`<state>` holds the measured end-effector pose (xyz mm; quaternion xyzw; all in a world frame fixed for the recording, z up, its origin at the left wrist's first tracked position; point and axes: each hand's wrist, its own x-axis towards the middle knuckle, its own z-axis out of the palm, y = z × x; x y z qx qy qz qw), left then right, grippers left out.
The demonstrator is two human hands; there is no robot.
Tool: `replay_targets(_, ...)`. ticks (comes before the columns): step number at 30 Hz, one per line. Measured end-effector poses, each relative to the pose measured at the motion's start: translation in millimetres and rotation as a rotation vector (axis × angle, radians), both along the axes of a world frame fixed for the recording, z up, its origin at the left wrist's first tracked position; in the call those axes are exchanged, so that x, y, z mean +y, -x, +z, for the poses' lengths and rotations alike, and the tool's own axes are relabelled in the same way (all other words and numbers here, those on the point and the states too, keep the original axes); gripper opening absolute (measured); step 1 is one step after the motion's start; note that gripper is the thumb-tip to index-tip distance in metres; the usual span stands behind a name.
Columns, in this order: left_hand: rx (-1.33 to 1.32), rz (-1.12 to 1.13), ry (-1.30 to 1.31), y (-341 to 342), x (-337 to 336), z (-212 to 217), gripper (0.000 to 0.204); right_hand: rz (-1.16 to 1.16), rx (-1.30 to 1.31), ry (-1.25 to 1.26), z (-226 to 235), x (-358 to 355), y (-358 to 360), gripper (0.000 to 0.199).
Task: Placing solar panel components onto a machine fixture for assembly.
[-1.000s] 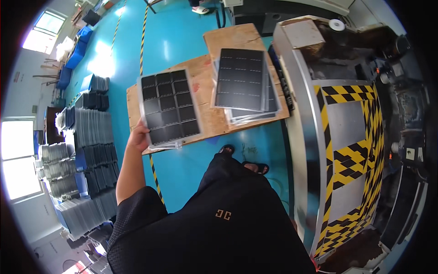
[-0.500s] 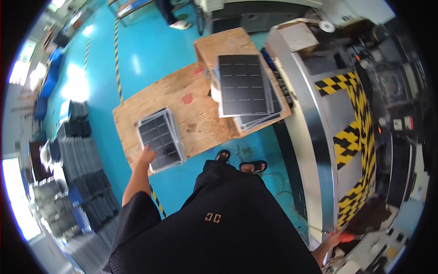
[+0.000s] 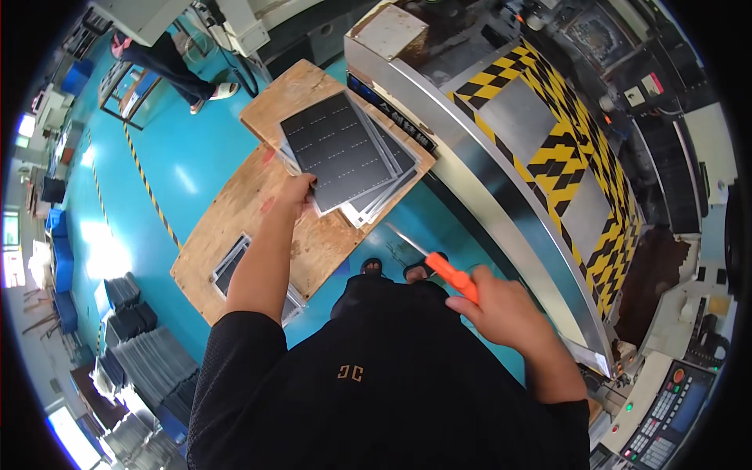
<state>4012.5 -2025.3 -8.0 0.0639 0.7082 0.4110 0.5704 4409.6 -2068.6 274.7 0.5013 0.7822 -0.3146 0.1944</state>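
Observation:
A black sheet (image 3: 337, 149) with rows of thin white marks lies on top of a fanned stack on the wooden table. My left hand (image 3: 298, 192) closes on the near left corner of that sheet, with the fingers partly hidden. My right hand (image 3: 501, 305) is wrapped round the orange handle of a screwdriver (image 3: 453, 276). Its thin metal shaft points up and left toward the stack, apart from it. A second stack of black sheets (image 3: 229, 266) rests at the table's left end, partly covered by my left forearm.
The wooden table (image 3: 227, 211) stands on a blue floor. To the right, a machine with a curved pale edge (image 3: 470, 149) carries yellow and black striped tape (image 3: 558, 164). A control panel (image 3: 666, 415) is at the lower right. Another person's legs (image 3: 168, 66) show at the back left.
My left hand has moved from the left stack to the right one and taken hold of its top sheet. My right hand has brought the screwdriver from the machine side to in front of me.

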Motion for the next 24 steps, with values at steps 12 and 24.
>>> replay_targets(12,-0.334,0.085,-0.786,26.0,-64.7,47.0,0.048,-0.705,0.735,0.202,-61.9,69.3,-95.2,0.042)
replay_targets(24,-1.158,0.083,-1.277,-46.5,41.7,94.5,0.023,-0.282,0.507,0.265,-25.6,81.9,-195.4,0.041)
